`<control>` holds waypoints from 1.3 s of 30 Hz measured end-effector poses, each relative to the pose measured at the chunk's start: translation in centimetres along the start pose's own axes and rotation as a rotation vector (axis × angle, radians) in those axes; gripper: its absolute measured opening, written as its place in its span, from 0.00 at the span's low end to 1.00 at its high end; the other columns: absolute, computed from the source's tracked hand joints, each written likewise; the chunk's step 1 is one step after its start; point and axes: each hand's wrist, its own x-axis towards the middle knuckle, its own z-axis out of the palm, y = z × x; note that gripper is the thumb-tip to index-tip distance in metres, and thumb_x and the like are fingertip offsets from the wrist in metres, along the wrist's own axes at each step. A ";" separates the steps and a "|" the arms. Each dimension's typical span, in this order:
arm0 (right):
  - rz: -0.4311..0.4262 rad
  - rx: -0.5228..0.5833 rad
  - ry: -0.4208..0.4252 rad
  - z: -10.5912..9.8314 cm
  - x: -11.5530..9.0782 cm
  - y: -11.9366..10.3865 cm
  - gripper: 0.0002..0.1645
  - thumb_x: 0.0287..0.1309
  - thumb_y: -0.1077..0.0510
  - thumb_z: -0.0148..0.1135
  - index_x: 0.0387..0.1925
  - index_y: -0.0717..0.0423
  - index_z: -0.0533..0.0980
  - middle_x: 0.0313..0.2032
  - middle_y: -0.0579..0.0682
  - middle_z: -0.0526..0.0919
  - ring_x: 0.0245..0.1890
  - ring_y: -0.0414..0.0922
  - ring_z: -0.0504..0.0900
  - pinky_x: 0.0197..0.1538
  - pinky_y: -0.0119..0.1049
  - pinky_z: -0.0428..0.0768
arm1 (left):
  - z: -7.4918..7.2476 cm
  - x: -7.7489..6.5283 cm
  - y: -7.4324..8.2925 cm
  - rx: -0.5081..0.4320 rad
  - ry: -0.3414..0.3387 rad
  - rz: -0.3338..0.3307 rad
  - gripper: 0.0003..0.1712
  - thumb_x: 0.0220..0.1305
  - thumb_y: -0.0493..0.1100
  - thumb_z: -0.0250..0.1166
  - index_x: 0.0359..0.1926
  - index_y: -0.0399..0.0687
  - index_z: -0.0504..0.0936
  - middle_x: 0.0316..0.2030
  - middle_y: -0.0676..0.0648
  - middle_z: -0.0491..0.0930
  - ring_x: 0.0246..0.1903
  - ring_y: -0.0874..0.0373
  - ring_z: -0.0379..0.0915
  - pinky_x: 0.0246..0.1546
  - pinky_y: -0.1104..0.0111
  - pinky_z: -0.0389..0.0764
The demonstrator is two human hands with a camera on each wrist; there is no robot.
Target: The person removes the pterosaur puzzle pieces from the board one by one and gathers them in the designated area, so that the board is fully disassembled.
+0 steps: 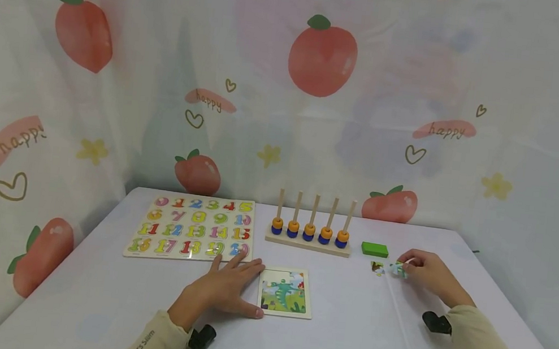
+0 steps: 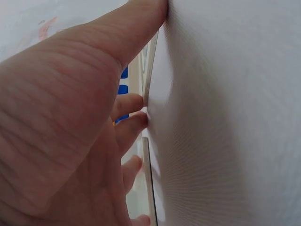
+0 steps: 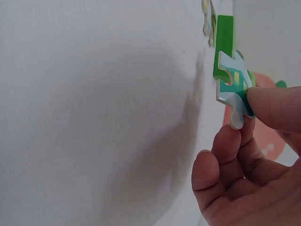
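My left hand (image 1: 237,286) lies flat and spread on the white table (image 1: 344,340), its thumb and fingers touching the left edge of a small square jigsaw board (image 1: 285,291) with a green dinosaur picture. In the left wrist view the left hand (image 2: 70,117) presses the table, with the board's thin edge (image 2: 149,80) past the thumb. My right hand (image 1: 410,268) pinches a blue-green jigsaw piece (image 1: 397,269), lifted off the cloth. The right wrist view shows the piece (image 3: 233,87) held upright between thumb (image 3: 273,108) and fingers. A second loose piece (image 1: 377,267) lies just left of it.
A green block (image 1: 374,249) lies behind the loose pieces. A wooden rack of five rods with orange and blue rings (image 1: 310,232) stands at the centre back. A number puzzle board (image 1: 194,228) lies at the back left. A peach-print curtain surrounds the table.
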 end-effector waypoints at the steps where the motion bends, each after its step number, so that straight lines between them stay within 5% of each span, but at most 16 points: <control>1: 0.000 -0.001 -0.008 -0.1 0.1 0.2 0.11 0.70 0.65 0.59 0.48 0.67 0.82 0.33 0.50 0.81 0.37 0.47 0.74 0.37 0.37 0.74 | 0.0 0.0 0.0 -0.002 0.001 -0.001 0.60 0.56 0.73 0.77 0.83 0.56 0.65 0.83 0.53 0.59 0.84 0.44 0.37 0.77 0.31 0.34; 11: 0.046 0.053 -0.063 -0.2 1.1 0.7 0.09 0.70 0.68 0.59 0.45 0.71 0.81 0.28 0.49 0.77 0.33 0.46 0.73 0.34 0.34 0.72 | 0.0 0.0 0.1 0.002 -0.008 0.000 0.60 0.58 0.73 0.76 0.83 0.56 0.64 0.83 0.53 0.58 0.84 0.44 0.37 0.77 0.31 0.35; 26: 0.122 0.017 -0.073 0.4 2.7 1.0 0.12 0.71 0.65 0.59 0.47 0.71 0.83 0.39 0.56 0.82 0.41 0.53 0.76 0.42 0.40 0.76 | 0.0 0.0 0.1 0.000 -0.007 -0.006 0.60 0.57 0.73 0.76 0.83 0.57 0.64 0.83 0.53 0.58 0.84 0.44 0.37 0.77 0.31 0.35; 39: 0.157 0.088 -0.054 0.4 2.7 0.8 0.14 0.71 0.65 0.60 0.48 0.73 0.82 0.38 0.55 0.83 0.39 0.51 0.76 0.40 0.39 0.76 | 0.0 0.0 0.0 -0.009 -0.010 -0.004 0.60 0.57 0.73 0.76 0.83 0.57 0.64 0.83 0.53 0.58 0.84 0.44 0.37 0.77 0.31 0.35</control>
